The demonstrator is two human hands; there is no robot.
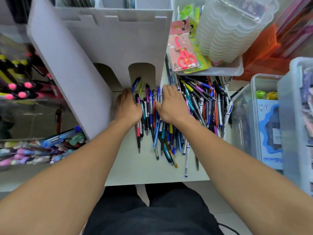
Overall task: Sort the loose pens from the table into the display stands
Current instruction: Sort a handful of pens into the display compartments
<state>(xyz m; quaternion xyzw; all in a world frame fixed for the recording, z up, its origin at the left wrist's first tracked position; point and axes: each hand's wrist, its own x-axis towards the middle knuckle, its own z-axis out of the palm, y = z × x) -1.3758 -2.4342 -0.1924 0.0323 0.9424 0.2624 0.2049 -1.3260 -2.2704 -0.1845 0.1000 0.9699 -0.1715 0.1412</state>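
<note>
Left hand (127,107) fingertips hidden behind a dark blue pen (136,84); grip on it unclear. Right hand (172,106) lies over the pen pile (169,133), covering the pens beneath; palm contact not visible. White display stand (108,41) cut off by the top edge, its upper compartments blurred, contents unreadable. Left-side pen racks (20,78) motion-blurred and cut by the left edge. Clear bins (288,116) at right cut off by the edge, label text too small to read. Stacked clear containers (233,26) blurred on top. Scissors pack (183,51) hides the packs behind it.
</note>
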